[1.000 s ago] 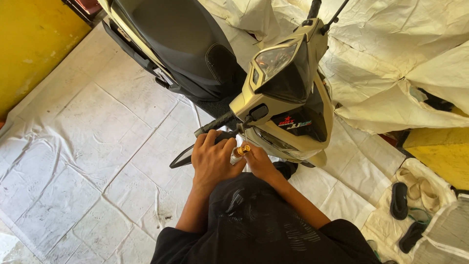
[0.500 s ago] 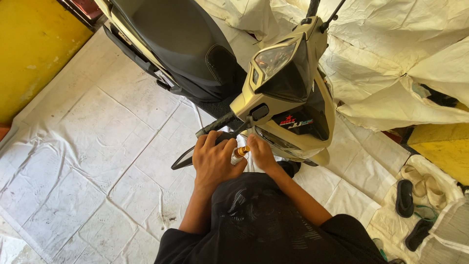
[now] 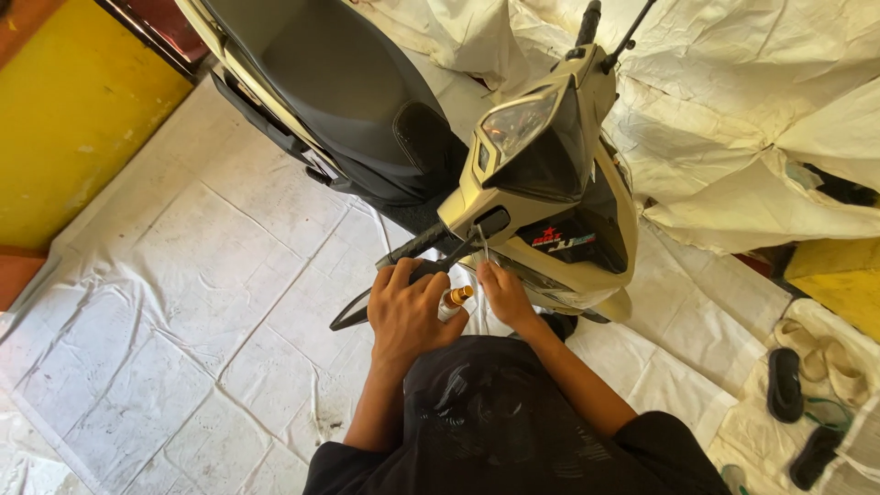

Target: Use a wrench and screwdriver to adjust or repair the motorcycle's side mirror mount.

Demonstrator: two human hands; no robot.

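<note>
Currently your left hand is closed around a small gold-capped bottle below the scooter's handlebar grip; your right hand pinches something thin, unclear. Bottle looks light, rigid, slippery; grasp its body.

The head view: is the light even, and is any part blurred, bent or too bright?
Head view: soft daylight, brightest on the white sheets at upper right; the black seat shows a dull sheen; wide-lens bending curves the scooter; both hands, left hand and right hand, look sharp, with little shadow.
</note>
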